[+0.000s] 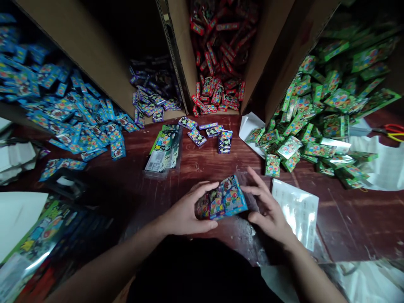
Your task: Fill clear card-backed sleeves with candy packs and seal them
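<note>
My left hand (184, 210) is closed around a row of small printed boxes (225, 198), with purple ones in the middle and a blue one at the right end. Just right of them, my right hand (271, 212) has its thumb and fingers apart. Clear plastic film (249, 229) lies beneath and beside its fingers; whether the fingers touch it I cannot tell. Beyond my hands, a short stack of purple boxes (225, 142) stands near a few loose purple boxes (197, 137). Printed green-and-black packaging (164, 149) in clear plastic lies to their left.
Cardboard partitions (78, 46) separate piles of blue boxes (82, 113), purple boxes (154, 99), red boxes (217, 90) and green boxes (306, 109). At right lie a sticker sheet (298, 210) and scissors (393, 130). A black tape dispenser (67, 185) sits at left.
</note>
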`<move>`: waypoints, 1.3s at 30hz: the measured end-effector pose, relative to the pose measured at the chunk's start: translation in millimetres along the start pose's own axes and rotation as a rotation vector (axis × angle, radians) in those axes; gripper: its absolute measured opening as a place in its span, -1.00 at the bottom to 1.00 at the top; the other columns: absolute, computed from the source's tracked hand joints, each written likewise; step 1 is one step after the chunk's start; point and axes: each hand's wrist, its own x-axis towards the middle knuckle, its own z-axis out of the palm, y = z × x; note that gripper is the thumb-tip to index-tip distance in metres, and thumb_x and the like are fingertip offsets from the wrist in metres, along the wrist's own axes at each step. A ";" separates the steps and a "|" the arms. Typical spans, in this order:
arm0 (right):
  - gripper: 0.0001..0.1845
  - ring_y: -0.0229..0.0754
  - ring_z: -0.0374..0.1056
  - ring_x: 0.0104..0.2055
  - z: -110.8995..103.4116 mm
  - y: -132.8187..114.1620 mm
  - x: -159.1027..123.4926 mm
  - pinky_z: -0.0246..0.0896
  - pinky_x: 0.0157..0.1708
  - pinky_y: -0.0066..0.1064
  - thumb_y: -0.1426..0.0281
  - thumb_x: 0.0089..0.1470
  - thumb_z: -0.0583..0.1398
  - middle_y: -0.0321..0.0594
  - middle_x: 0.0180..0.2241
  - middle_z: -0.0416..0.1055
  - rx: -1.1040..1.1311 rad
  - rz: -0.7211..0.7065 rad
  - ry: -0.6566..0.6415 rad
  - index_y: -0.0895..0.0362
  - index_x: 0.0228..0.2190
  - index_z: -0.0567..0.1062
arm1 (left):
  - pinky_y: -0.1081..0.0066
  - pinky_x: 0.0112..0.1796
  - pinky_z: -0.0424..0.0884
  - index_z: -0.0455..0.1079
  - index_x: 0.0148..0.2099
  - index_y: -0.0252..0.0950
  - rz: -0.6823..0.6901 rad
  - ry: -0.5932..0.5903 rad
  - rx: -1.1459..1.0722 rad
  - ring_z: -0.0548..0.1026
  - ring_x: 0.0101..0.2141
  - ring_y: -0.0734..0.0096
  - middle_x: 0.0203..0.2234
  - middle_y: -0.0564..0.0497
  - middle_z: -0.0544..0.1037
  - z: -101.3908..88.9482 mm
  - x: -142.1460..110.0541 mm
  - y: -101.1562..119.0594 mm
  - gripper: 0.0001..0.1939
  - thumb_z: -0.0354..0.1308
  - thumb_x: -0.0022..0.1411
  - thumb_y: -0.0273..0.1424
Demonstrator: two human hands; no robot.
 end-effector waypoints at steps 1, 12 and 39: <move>-0.44 0.22 -0.09 0.44 4.8 -1.1 1.1 -0.06 0.35 0.13 0.02 0.15 0.25 -0.10 0.45 -0.17 0.035 0.022 0.043 -0.06 0.13 0.40 | 0.06 0.27 0.19 0.07 0.40 -0.14 0.020 -0.014 -0.111 0.23 0.30 0.02 0.33 -0.14 0.21 3.8 1.2 -1.6 -0.12 0.35 0.10 -0.30; -0.51 -0.20 0.38 -0.18 38.3 4.2 2.1 0.41 -0.19 -0.36 0.24 0.22 0.23 -0.23 -0.15 0.40 0.304 0.237 0.235 -0.10 0.15 0.31 | 0.23 -0.04 0.48 0.03 0.34 -0.18 -0.086 0.292 -0.464 0.54 -0.10 0.29 0.10 -0.16 0.44 34.0 13.6 -11.9 -0.36 0.19 0.31 -0.33; -0.65 -0.19 0.47 -0.34 26.4 -26.9 23.0 0.39 -0.28 -0.35 0.08 0.06 0.34 -0.22 -0.35 0.61 0.172 0.485 0.099 0.12 -0.32 0.64 | 0.43 -0.31 0.37 0.52 -0.26 -0.31 -0.239 0.166 -0.239 0.48 -0.40 0.46 -0.40 0.03 0.58 -4.6 28.1 8.6 -0.80 0.24 0.25 -0.26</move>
